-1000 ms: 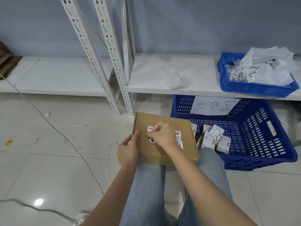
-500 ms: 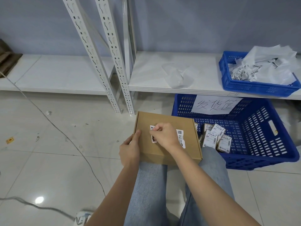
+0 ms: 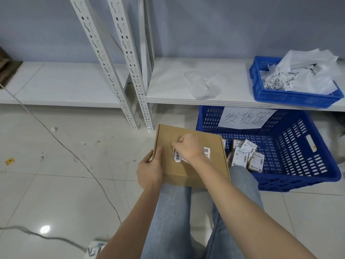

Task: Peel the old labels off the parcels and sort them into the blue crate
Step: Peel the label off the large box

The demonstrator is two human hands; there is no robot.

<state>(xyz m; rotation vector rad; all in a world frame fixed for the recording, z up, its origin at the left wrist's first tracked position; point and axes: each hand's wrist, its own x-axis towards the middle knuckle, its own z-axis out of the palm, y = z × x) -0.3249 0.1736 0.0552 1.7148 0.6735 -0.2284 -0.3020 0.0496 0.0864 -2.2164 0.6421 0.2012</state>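
A flat brown cardboard parcel (image 3: 188, 169) rests on my knees. My left hand (image 3: 150, 170) grips its left edge with the thumb on top. My right hand (image 3: 187, 147) pinches the left end of the white barcode label (image 3: 177, 157), which is partly lifted off the lid; the label's right end (image 3: 206, 152) still lies flat. The large blue crate (image 3: 298, 156) with a handwritten paper sign stands on the floor to the right and holds several small labelled parcels (image 3: 244, 156).
A smaller blue crate (image 3: 291, 96) full of crumpled peeled labels sits on the low white shelf (image 3: 233, 86), beside a crumpled clear plastic bag (image 3: 203, 85). White perforated shelf posts (image 3: 128, 75) stand ahead. A grey cable (image 3: 74, 156) runs across the tiled floor at left.
My right hand has pulled the label's left end up from the lid, so the barcode strip now curls free. The left hand keeps its hold on the parcel.
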